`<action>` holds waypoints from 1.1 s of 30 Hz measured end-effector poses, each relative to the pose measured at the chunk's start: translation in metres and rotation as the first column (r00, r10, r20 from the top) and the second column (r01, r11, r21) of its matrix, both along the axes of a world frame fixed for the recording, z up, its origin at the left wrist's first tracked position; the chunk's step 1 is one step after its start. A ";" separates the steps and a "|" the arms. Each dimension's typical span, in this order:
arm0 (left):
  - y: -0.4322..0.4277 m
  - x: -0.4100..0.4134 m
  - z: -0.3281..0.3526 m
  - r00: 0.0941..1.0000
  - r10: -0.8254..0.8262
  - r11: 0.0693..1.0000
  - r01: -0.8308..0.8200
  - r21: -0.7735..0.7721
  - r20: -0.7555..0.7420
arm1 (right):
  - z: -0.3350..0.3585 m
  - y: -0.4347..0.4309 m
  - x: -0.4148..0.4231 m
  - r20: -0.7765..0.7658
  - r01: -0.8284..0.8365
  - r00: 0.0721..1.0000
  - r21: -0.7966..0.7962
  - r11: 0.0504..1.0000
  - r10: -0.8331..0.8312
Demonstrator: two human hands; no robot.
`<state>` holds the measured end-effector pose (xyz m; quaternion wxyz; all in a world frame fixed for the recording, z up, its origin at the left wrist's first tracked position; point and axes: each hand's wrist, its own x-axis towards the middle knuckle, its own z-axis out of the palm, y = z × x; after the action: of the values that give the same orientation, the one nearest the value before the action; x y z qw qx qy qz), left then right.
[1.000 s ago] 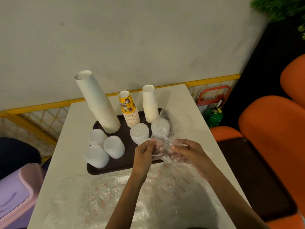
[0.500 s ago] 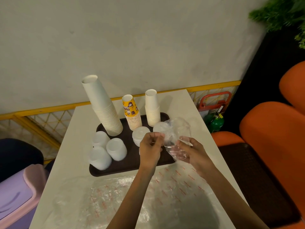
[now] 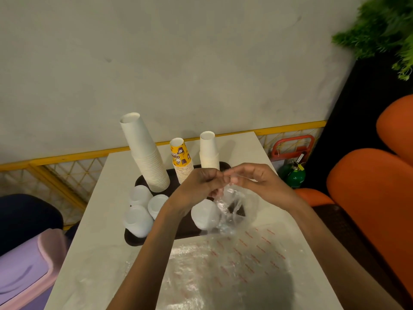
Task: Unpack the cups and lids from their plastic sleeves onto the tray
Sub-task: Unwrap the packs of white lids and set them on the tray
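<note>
Clear plastic sleeve (image 3: pixel 237 205) is pinched at the top by left hand (image 3: pixel 201 184) and right hand (image 3: pixel 261 182), held over the tray's (image 3: pixel 139 181) right side; lids (image 3: pixel 204 217) seen at its bottom.

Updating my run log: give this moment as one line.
left hand: pinches clear plastic sleeve | right hand: pinches sleeve | white lid stack: on dark brown tray

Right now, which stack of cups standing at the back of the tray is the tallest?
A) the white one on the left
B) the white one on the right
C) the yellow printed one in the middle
A: the left white stack rises well above both the yellow printed stack and the right white stack beside it on the tray.
</note>
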<state>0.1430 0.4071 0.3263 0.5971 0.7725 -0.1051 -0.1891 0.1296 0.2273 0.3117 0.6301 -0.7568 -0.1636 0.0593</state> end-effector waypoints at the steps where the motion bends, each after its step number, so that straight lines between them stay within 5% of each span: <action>1: 0.002 -0.001 0.001 1.000 0.027 0.999 -0.028 -0.044 -0.014 | -0.002 0.000 0.002 -0.005 0.042 0.999 0.079 0.996 -0.042; 12: 0.009 -0.037 -0.017 0.964 0.257 0.911 -0.263 -0.318 -0.061 | -0.028 0.002 0.001 0.045 0.541 0.816 0.292 0.789 -0.576; 16: -0.002 -0.043 -0.016 0.936 0.344 0.907 -0.312 -0.283 0.072 | -0.026 0.009 -0.001 0.079 0.599 0.759 0.305 0.740 -0.647; 25: -0.023 -0.030 -0.026 0.698 0.696 0.691 -0.586 -0.423 0.171 | -0.023 0.020 -0.008 0.146 0.638 0.709 0.285 0.716 -0.690; 33: -0.018 -0.025 -0.030 0.602 0.778 0.607 -0.644 -0.466 0.180 | -0.011 0.017 -0.008 0.090 0.647 0.690 0.368 0.668 -0.718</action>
<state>0.1181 0.3894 0.2965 0.7195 0.6478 0.0760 0.2385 0.1214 0.2447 0.3005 0.6921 -0.6561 0.0558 -0.2957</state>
